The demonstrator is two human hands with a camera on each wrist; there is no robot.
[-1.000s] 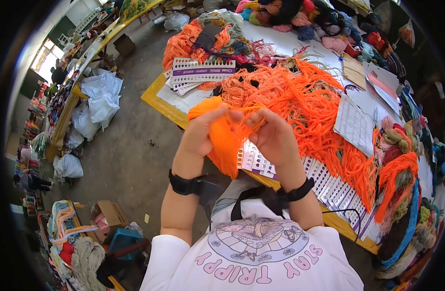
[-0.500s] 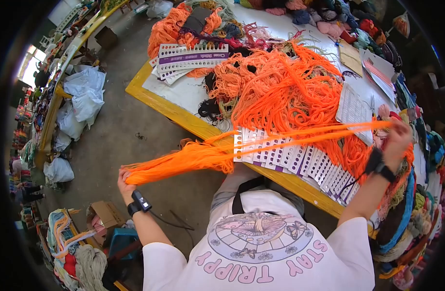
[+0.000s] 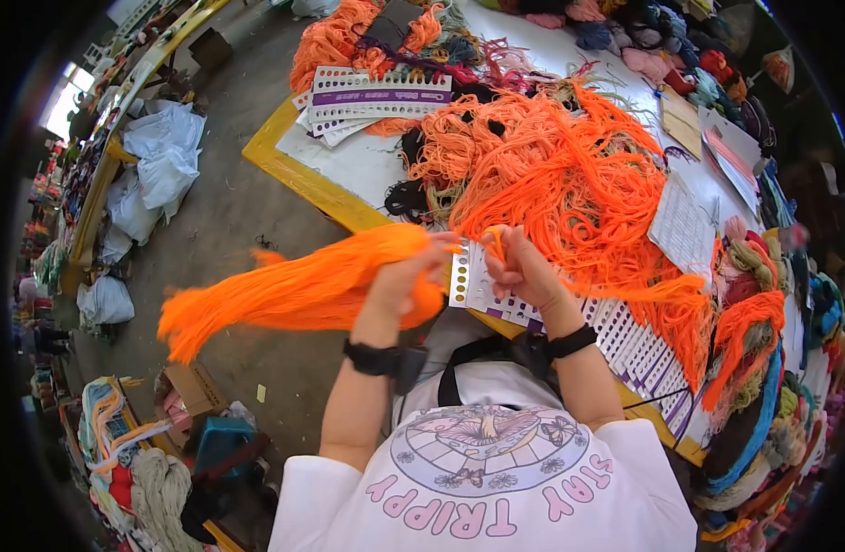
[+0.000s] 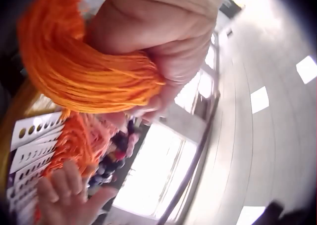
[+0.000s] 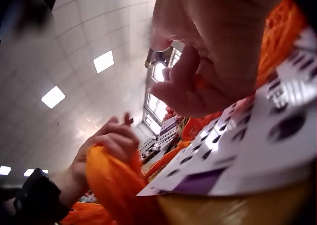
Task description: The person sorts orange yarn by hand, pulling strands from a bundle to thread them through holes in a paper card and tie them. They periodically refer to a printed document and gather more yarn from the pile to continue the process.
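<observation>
Shirt (image 3: pixel 349 488) reading STAY TRIPPY, hands (image 3: pixel 399 281) (image 3: pixel 523 271) gripping yarn (image 3: pixel 284 294)

There are two hands, left hand (image 3: pixel 399 281) and right hand (image 3: pixel 523 271), two black wrist straps (image 3: pixel 372 357), one thick orange yarn bundle (image 3: pixel 293 290), one loose orange yarn heap (image 3: pixel 560 175), two fans of white punched cards (image 3: pixel 615 336), one yellow-edged tabletop (image 3: pixel 303 184).
</observation>
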